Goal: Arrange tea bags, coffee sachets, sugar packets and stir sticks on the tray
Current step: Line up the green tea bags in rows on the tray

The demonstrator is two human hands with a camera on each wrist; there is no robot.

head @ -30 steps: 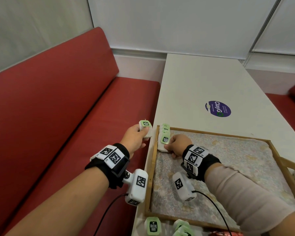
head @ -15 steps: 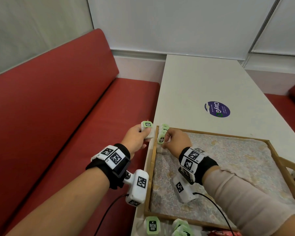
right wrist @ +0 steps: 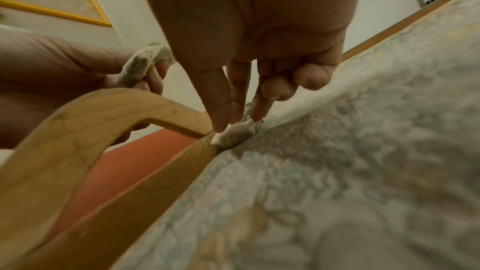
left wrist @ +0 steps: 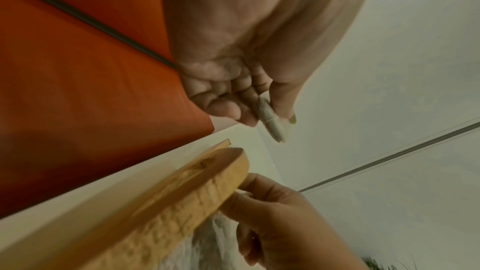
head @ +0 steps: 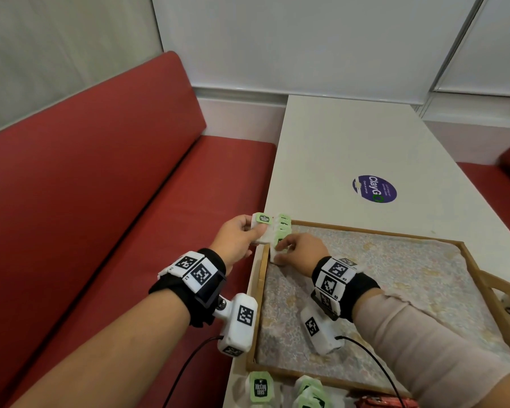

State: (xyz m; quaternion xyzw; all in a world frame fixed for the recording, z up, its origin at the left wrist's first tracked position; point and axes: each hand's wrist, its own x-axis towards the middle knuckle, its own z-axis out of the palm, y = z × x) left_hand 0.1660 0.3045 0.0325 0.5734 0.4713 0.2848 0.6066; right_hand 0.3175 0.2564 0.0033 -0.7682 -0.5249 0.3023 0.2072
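A red bench seat (head: pixel 100 201) runs along the left of a long white desk (head: pixel 351 142), which carries a round purple sticker (head: pixel 374 188) further out. On the near part of the desk sits a wooden tray (head: pixel 365 231) lined with a pale patterned cloth (head: pixel 380 275); its curved handle (right wrist: pixel 91 106) shows close up in the right wrist view. Both forearms reach forward from the bottom of the head view, each with a black wrist strap bearing square markers and a white camera block with a black cable. The left hand (head: pixel 237 238) is held just outside the tray's left rim, above the desk edge, with its fingers curled and its thumb pinching a tea bag (head: pixel 262 228) whose green tag points up; the left wrist view shows the bag edge-on between thumb and fingertips (left wrist: pixel 226 110). The right hand (head: pixel 302 248) lies inside the tray at its far left corner, wrist raised, with thumb and first two fingers extended downward and pinching the nearest of a row of tea bags (head: pixel 281 231) standing against the left rim; the last two fingers are curled in. Off the tray's near edge, on the desk, lie more tea bags (head: pixel 259 387) with green tags and a red sachet (head: pixel 380 403), partly cut off by the frame.
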